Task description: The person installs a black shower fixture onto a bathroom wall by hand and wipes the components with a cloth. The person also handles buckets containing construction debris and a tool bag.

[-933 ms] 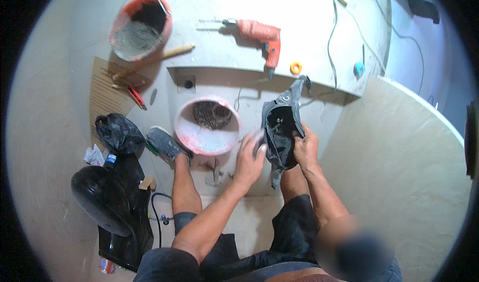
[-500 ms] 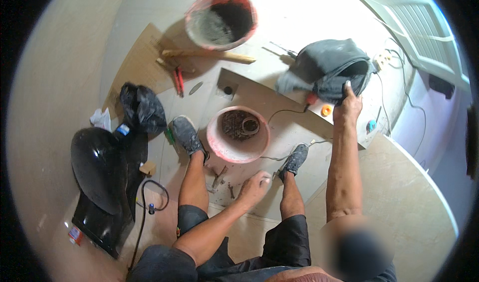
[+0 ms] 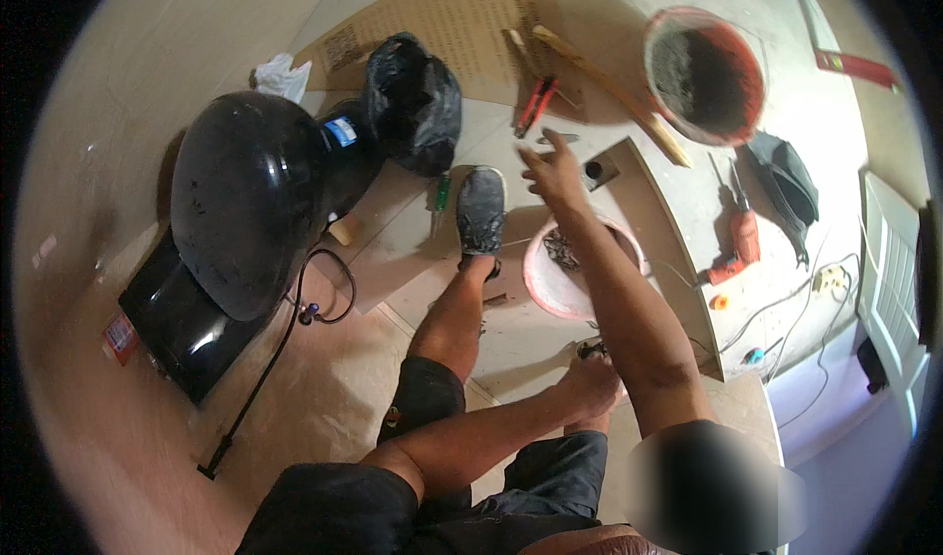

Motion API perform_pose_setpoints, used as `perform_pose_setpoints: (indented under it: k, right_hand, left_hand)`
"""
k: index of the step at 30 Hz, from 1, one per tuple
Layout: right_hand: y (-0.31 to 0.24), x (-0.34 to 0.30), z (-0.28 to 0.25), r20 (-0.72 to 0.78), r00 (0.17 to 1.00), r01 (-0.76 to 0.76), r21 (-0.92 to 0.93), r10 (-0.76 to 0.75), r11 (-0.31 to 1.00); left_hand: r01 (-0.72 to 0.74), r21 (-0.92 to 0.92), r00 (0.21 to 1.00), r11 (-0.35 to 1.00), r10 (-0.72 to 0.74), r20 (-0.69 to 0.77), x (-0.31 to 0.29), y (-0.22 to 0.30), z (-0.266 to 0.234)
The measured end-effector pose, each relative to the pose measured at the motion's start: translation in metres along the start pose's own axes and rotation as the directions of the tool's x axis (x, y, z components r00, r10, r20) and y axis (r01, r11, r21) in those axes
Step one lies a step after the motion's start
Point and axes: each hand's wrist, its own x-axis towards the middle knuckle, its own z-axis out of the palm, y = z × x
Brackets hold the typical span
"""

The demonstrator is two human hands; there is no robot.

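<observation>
My right hand reaches forward with its fingers spread, holding nothing. Just past its fingertips lies a red-handled tool that looks like pliers, and beside them is a small flat oval piece. Below my right forearm stands a white bucket with a reddish rim and dark rubble inside, partly hidden by the arm. My left hand is closed low by my right shoe; what its fingers hold, if anything, is hidden. A dark grey bag lies slumped at the right, near an orange drill.
A red bucket of grey mortar stands far right beside a wooden stick. Cardboard covers the far floor. At left are a glossy black fixture, a black plastic bag and a green screwdriver. Cables run by a power strip.
My right hand has let go of the grey bag and moved left toward the red-handled tool. The drill now shows fully. The view has turned left; my left hand is nearer my right shoe.
</observation>
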Motion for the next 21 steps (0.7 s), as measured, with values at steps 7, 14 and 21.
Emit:
perform_pose_setpoints:
  k: [7,14,21]
  right_hand:
    - [-0.076,0.053,0.16,-0.18,0.983,-0.087,-0.299,0.034,0.95]
    - [0.021,0.056,0.126,-0.364,0.925,-0.086,0.079,0.109,0.993]
    - [-0.034,0.05,0.084,0.062,0.996,-0.071,0.268,0.057,0.961]
  left_hand:
    - [0.191,-0.961,0.979,0.201,-0.11,0.172,-0.025,0.012,-0.063]
    - [0.055,-0.927,0.985,-0.372,-0.133,0.112,-0.02,0.005,-0.061]
    - [0.008,-0.869,0.989,-0.494,-0.125,0.08,-0.012,0.012,-0.081]
